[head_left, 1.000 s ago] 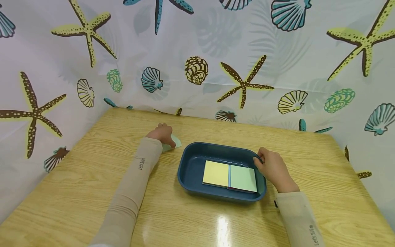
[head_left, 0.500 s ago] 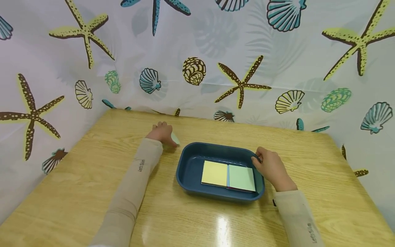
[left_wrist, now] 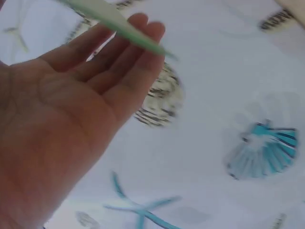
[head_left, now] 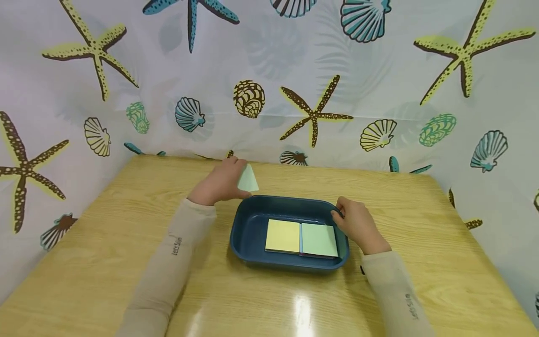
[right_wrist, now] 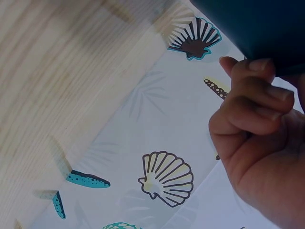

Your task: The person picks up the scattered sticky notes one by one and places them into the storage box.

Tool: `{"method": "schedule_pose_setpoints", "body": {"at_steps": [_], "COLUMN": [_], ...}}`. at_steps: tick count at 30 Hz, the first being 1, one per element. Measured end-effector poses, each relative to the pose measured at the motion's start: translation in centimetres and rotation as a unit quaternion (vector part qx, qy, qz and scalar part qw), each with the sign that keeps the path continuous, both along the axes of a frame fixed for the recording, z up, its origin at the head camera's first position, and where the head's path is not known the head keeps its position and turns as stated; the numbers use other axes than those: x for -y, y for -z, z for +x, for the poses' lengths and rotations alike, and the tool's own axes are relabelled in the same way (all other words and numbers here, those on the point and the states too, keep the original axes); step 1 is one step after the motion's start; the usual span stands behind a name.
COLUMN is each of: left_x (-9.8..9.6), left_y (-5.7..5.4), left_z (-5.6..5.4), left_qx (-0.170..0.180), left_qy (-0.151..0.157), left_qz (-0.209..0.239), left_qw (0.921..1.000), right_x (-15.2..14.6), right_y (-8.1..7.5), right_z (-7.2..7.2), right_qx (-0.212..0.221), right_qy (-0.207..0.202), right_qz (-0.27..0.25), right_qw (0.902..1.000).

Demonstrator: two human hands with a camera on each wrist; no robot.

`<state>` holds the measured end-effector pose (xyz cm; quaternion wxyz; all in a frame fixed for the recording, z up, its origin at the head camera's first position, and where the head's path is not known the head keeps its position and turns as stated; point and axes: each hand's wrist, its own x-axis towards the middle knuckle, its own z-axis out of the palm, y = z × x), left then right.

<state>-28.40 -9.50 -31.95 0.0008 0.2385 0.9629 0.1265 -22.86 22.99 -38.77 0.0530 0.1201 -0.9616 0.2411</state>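
My left hand (head_left: 220, 183) holds a pale green sheet of paper (head_left: 248, 178) between thumb and fingers, above the table by the far left corner of a dark blue tray (head_left: 249, 256). In the left wrist view the paper (left_wrist: 119, 26) appears nearly edge-on across the fingertips, and the thumb is mostly out of frame. My right hand (head_left: 357, 223) pinches the tray's right rim, its fingers curled under the edge in the right wrist view. Inside the tray a yellow paper stack (head_left: 283, 236) lies beside a pale green paper stack (head_left: 319, 240).
A light wood table (head_left: 261, 304) carries the tray near its middle. Behind and along the sides hangs a white cloth (head_left: 269, 56) printed with starfish and shells. A small dark item (head_left: 363, 270) shows beside my right sleeve.
My left hand has lifted the pale green paper from the table and brought it rightward, closer to the tray. The right hand keeps its grip on the rim. The head view has turned slightly right.
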Motion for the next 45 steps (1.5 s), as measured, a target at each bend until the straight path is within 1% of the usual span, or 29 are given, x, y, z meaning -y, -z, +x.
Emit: {"method": "schedule_pose_setpoints", "body": {"at_steps": [2,3,5,6,9,12,15,17,21,25,28,32,39,42,45], "left_x": [-1.4,-2.2,-3.8,-4.5,-6.4,-7.8,-8.8,-9.3,-10.0,-10.4,-10.6,-10.8,-11.2,-11.3,-11.1], "left_y": [-0.4,-0.5,-0.4,0.0,1.2,2.7,3.6,3.9,4.6,5.1,5.3,5.4,5.1,5.1,4.9], "left_z": [1.1,1.6,2.2,2.4,2.8,3.0,3.3,3.5,3.7,4.0,4.2,4.3,4.5,4.7,4.7], "left_qx": [0.009,0.016,0.033,0.04,0.064,0.074,0.079,0.079,0.074,0.059,0.052,0.048,0.039,0.033,0.022], "left_qy": [0.032,0.049,0.082,0.098,0.132,0.149,0.16,0.168,0.186,0.199,0.202,0.2,0.2,0.203,0.202], "left_qz": [-0.016,-0.031,-0.062,-0.079,-0.134,-0.191,-0.233,-0.248,-0.265,-0.274,-0.269,-0.267,-0.276,-0.283,-0.283], "left_qw": [0.9993,0.9982,0.9941,0.9912,0.9801,0.9674,0.9559,0.9507,0.9432,0.939,0.9403,0.9416,0.9391,0.9367,0.9372], "right_x": [0.1,0.1,0.1,0.0,0.0,-0.1,0.0,0.0,0.0,0.1,0.1,0.1,0.0,0.1,0.1], "right_y": [0.0,0.0,0.0,0.0,0.1,0.3,0.5,0.5,0.5,0.3,0.1,0.1,0.0,0.0,-0.1], "right_z": [-0.1,-0.2,-0.3,-0.3,-0.4,-0.4,-0.4,-0.4,-0.4,-0.3,-0.3,-0.2,-0.2,-0.1,0.0], "right_qx": [-0.001,-0.003,-0.008,-0.009,-0.012,-0.007,-0.005,-0.007,-0.009,-0.007,-0.002,0.003,-0.003,-0.004,-0.005], "right_qy": [0.0,0.001,0.004,0.006,0.008,0.007,0.005,0.005,0.007,0.007,0.008,0.009,0.007,0.005,0.006], "right_qz": [0.005,0.007,0.009,0.01,0.01,0.009,0.009,0.01,0.011,0.013,0.012,0.012,0.012,0.01,0.009], "right_qw": [1.0,1.0,0.9999,0.9999,0.9998,0.9999,0.9999,0.9999,0.9999,0.9999,0.9999,0.9999,0.9999,0.9999,0.9999]}}
